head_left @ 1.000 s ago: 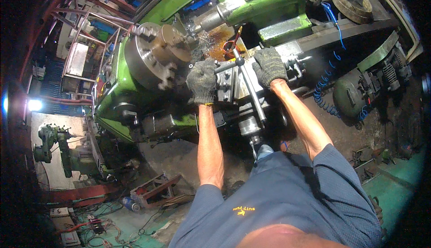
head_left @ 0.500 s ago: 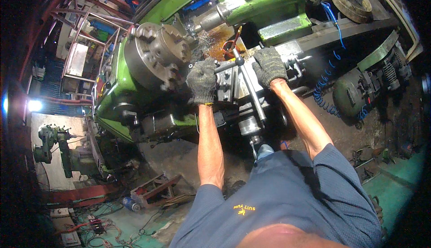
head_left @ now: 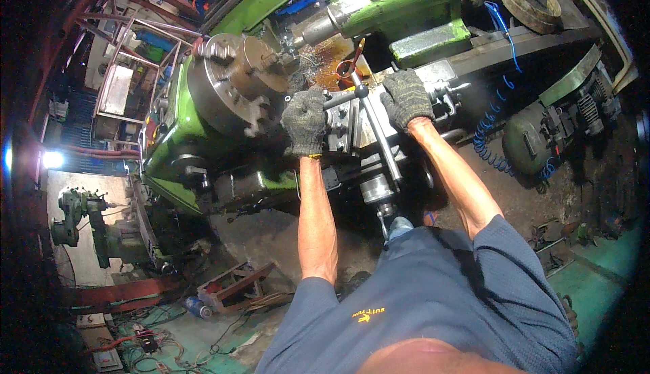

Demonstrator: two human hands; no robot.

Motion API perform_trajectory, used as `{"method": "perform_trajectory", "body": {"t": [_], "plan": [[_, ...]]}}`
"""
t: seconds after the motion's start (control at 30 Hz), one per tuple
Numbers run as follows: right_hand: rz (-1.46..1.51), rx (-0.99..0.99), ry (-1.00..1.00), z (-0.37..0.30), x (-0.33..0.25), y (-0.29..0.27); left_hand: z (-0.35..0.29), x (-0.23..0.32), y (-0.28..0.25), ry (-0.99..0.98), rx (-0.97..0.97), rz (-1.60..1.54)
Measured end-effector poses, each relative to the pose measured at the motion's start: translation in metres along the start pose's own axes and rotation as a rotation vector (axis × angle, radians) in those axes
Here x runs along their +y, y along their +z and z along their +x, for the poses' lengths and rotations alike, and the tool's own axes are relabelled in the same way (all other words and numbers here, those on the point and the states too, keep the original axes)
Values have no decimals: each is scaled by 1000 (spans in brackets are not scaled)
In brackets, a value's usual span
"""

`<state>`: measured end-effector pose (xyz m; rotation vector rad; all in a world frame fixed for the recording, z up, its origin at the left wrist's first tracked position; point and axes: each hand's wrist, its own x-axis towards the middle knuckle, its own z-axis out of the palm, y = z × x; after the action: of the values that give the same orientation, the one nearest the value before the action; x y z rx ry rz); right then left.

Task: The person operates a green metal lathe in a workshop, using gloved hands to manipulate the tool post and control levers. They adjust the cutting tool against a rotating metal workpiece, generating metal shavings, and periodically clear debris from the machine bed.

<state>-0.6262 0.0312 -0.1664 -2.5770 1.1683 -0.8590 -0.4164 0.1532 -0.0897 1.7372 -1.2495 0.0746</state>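
Note:
My left hand [head_left: 305, 123], in a dark grey knit glove, is closed against the chuck-side end of the lathe's tool post [head_left: 344, 130]. Its fingertips are hidden. Right beside it is the large jawed chuck [head_left: 217, 89], with a round metal workpiece [head_left: 264, 66] in it; the jaws look smeared by turning. My right hand [head_left: 407, 99], gloved alike, is curled over the slide [head_left: 437, 76] on the other side of the tool post. What its fingers grip is hidden. Between the hands a long clamping lever [head_left: 379, 137] slants down toward me.
Behind the tool post stands an orange-red cup [head_left: 347, 72] with a brush handle in it, near metal chips. The green tailstock [head_left: 413, 15] sits at the far right. A carriage handwheel [head_left: 376, 190] is close to my body. An air compressor [head_left: 535, 143] and coiled blue hose [head_left: 484, 147] lie right.
The chuck's jaws and the workpiece have turned to another position. Both hands stay where they were.

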Motion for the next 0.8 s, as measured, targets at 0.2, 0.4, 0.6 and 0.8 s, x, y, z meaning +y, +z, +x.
{"method": "perform_trajectory", "body": {"t": [0.2, 0.4, 0.6, 0.8], "plan": [[5, 55, -13, -1, 3, 6, 0, 2, 0, -38, -14, -85], [13, 37, -14, -1, 3, 4, 0, 0, 2, 3, 12, -69], [-22, 27, -24, -1, 1, 1, -1, 2, -1, -21, -2, -7], [-9, 103, -46, -2, 4, 7, 1, 3, 1, -24, -2, -59]]}}
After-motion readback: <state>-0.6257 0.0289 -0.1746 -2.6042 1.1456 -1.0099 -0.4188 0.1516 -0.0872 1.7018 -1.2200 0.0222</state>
